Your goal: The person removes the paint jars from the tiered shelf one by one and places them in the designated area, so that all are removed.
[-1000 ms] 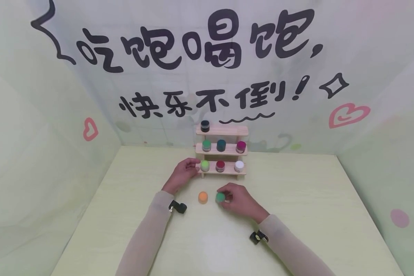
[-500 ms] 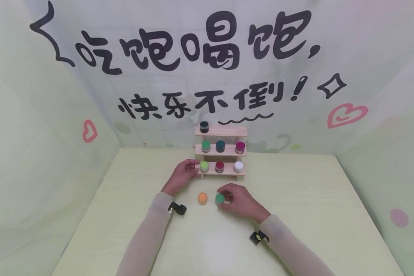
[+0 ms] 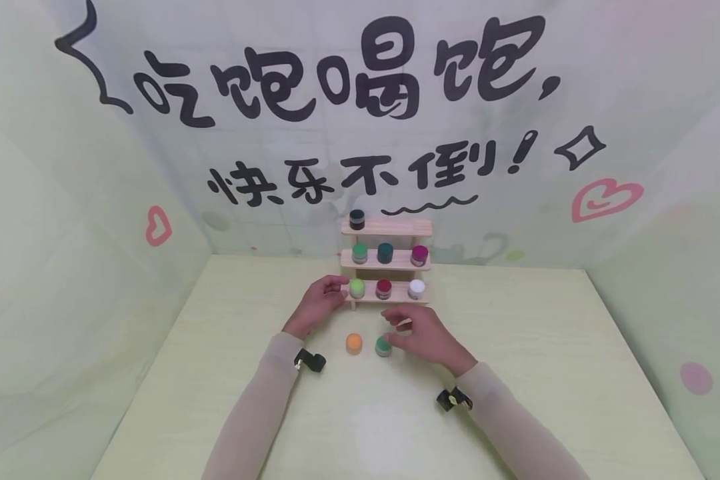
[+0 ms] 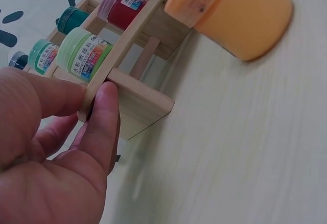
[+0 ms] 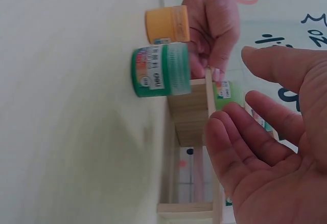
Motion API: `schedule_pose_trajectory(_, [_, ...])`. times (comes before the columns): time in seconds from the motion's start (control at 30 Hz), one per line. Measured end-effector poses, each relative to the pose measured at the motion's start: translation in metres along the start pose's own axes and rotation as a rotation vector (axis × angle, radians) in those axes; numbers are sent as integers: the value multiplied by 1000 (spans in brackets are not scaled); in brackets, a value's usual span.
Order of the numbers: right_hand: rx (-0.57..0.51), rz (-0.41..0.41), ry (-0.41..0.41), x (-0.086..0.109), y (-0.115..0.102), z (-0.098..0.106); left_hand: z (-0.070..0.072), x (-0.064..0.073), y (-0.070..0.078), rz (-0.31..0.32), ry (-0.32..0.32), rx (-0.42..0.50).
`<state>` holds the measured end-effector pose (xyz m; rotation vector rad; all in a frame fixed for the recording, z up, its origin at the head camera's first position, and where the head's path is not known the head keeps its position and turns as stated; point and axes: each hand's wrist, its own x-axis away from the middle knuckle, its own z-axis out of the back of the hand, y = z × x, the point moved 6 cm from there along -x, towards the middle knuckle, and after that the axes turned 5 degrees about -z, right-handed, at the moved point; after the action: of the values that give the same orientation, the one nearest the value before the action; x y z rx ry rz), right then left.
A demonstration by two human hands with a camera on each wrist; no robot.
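Observation:
A three-tier wooden display rack [image 3: 396, 229] stands at the back of the table, bearing several small paint jars. My left hand [image 3: 317, 308] pinches the left end of its lowest board between thumb and fingers, beside the light green paint jar [image 4: 84, 55]. On the table in front of the rack sit an orange paint jar [image 3: 354, 344] and a green paint jar [image 3: 383, 347], both upright. My right hand [image 3: 427, 337] hovers just right of and above the green jar; the right wrist view shows its fingers [image 5: 255, 147] spread, apart from the jar and holding nothing.
On the rack, a black jar [image 3: 357, 219] is on top; green, teal [image 3: 385, 253] and magenta [image 3: 419, 255] jars line the middle; light green, dark red [image 3: 383, 289] and white [image 3: 417, 289] jars line the bottom. A printed cloth [image 3: 264, 233] hangs behind.
My right hand has let go of the green jar and moved slightly up and to the right. The jar stays on the table. The left hand has kept its grip on the rack.

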<state>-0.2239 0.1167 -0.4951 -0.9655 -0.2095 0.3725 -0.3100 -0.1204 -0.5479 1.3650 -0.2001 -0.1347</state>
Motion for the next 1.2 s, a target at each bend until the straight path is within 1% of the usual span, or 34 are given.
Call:
schedule_pose_trajectory(0.23, [-14, 18, 68, -9, -7, 10, 0, -1, -2, -1, -12, 55])
schedule_pose_trajectory(0.33, [-19, 23, 101, -13, -9, 15, -1, -1, -1, 1, -7, 56])
schedule_pose_trajectory(0.53, [-28, 4, 145, -23, -15, 22, -2, 0, -1, 16, 2, 73])
schedule_pose_trajectory(0.7, [-55, -13, 171, -32, -18, 28, -1, 2, 1, 11, 2, 33])
schedule_pose_trajectory(0.77, [-69, -10, 175, -34, -21, 31, 0, 2, 2, 16, 4, 6])
schedule_pose_trajectory(0.87, [-96, -2, 185, -37, -23, 35, 1, 3, 2, 26, -1, -12])
schedule_pose_trajectory(0.97, [-113, 4, 196, -37, -26, 39, 2, 4, 2, 29, -4, -17])
schedule_pose_trajectory(1.2, [-94, -18, 220, -36, -25, 48, 2, 4, 3, 28, -6, -6])
